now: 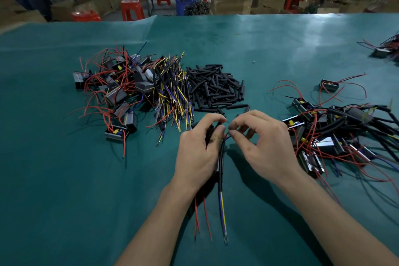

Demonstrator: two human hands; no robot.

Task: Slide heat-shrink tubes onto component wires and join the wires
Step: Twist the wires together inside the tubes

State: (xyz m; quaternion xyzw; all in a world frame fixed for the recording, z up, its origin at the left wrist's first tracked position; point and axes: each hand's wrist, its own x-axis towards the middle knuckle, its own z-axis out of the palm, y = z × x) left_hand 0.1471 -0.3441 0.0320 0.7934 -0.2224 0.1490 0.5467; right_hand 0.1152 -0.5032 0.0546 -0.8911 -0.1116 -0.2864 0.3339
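Note:
My left hand (199, 147) grips a black component with a black tube, and two red wires (205, 211) hang from under its palm. A black-sleeved cable (221, 179) with yellow and blue cores and a ring terminal hangs down between my hands. My right hand (263, 147) pinches thin wire ends right beside the left fingertips. Just beyond the hands lies a heap of black heat-shrink tubes (216, 86).
On the green table (64, 179), a pile of boxed components with red wires (116, 88) lies at the left, next to a bundle of yellow-blue cables (172, 93). Joined assemblies (336, 136) are heaped at the right. Stools, cartons and people stand beyond the far edge.

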